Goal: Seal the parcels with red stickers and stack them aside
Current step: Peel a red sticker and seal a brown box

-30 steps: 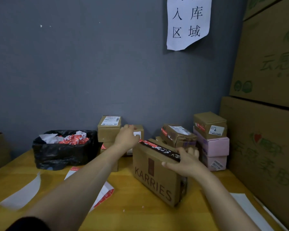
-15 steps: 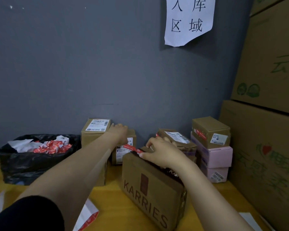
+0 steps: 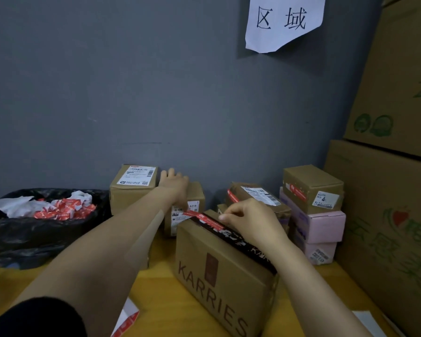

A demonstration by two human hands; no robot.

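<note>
While your right hand point(image 3: 250, 222) was on top of the KARRIES box point(image 3: 219, 276), its fingers were curled, and the thumb and forefinger pinched the right end of the red sticker point(image 3: 201, 217). The sticker lay on the far left part of the box top, at the end of the dark tape, and its other end reached the far corner of the box. The KARRIES box stood on the wooden table point(image 3: 165, 288), turned at an angle to you, just in front of the other parcels. Your left hand point(image 3: 174, 184) was stretched far forward and rested on the top of a small brown parcel point(image 3: 196, 197) near the grey wall. Its fingertips went over the far side of that parcel, so I could not tell if they gripped it or only lay there. Just beside this hand, on the left, stood a labelled parcel point(image 3: 131, 190). Behind your right hand a tilted parcel point(image 3: 253, 193) carried a red strip on its left end. At the right, a sealed brown parcel point(image 3: 311, 188) sat on top of two pink boxes point(image 3: 326, 224), which stood beside the large cartons point(image 3: 387, 215). At the left, a black bag point(image 3: 34, 237) held crumpled white and red paper.
</note>
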